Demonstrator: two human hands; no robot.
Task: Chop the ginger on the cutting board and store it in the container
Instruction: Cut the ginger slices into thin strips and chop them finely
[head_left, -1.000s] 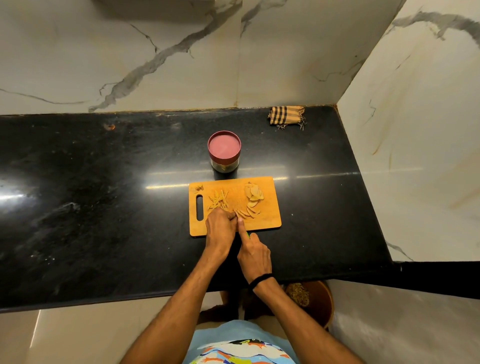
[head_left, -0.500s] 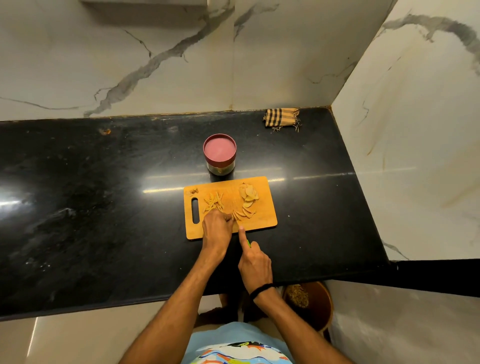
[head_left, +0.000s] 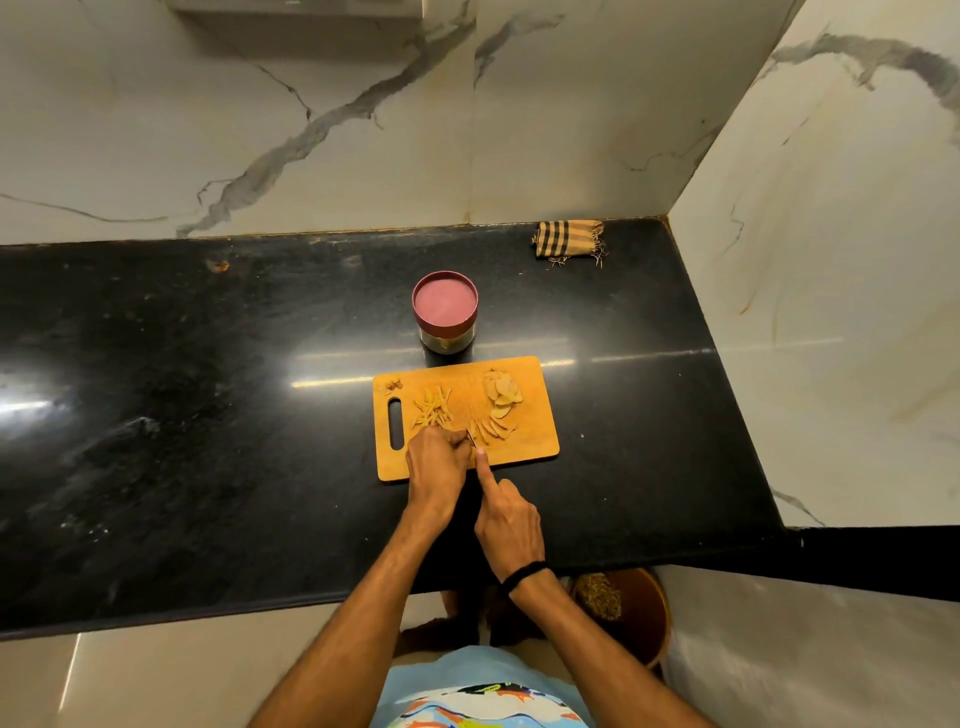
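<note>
Two hands meet at the near edge of the wooden cutting board (head_left: 530, 447). The left hand (head_left: 434, 465) has its fingers (head_left: 456, 440) curled down, pinning ginger slices (head_left: 501, 402). The right hand (head_left: 506, 519) grips a small knife (head_left: 471, 439), forefinger straight along its spine. Ginger strips (head_left: 432, 410) lie to the left, and the red-lidded container (head_left: 445, 312) stands just behind. Neither hand has shifted since a moment ago.

Can make out only a thin sliver of the knife (head_left: 470, 435) past the right hand (head_left: 508, 525), handle buried in the grip. Cannot see how much ginger (head_left: 494, 427) lies beneath the curled left hand (head_left: 434, 465) (fingertips tucked out of sight too). Cannot tell the contents of the lidded container (head_left: 445, 312), nor of the bin (head_left: 647, 613) half hidden under the counter (head_left: 208, 467).
</note>
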